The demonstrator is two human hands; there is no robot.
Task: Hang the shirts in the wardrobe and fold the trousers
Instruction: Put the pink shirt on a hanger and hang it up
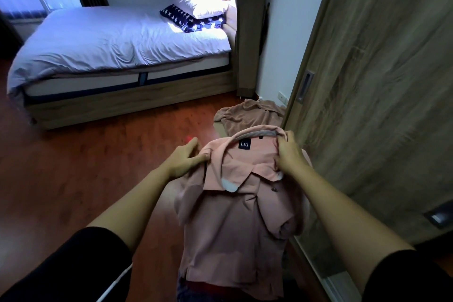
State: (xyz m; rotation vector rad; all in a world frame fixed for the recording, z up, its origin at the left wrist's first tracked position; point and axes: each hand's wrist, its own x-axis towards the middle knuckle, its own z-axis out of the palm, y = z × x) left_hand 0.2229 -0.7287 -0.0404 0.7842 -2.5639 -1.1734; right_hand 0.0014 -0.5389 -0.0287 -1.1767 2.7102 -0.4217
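In the head view, a pink polo shirt (230, 203) is held up in the air over the wooden floor (85, 167), just beside the leading edge of the sliding wardrobe door (367, 81). Its collar is turned toward the camera, so that the dark neck label is shown. The left hand (186, 157) is closed on the shirt's left shoulder, thumb in front and fingers behind the cloth. The right hand (289, 152) is curled over the right side of the collar and grips it. Both forearms are stretched forward and slightly inward, with dark sleeves pushed back at the elbows.

The step in hand is judged to be the squaring of the shirt for hanging. No hanger is seen. The collar would best be opened wide and the shoulders held level, so that a hanger can be slid in without the placket being twisted.

A second, brown shirt (247, 113) is lying crumpled on the floor by the wall, near the door's edge. Trousers are not clearly made out.
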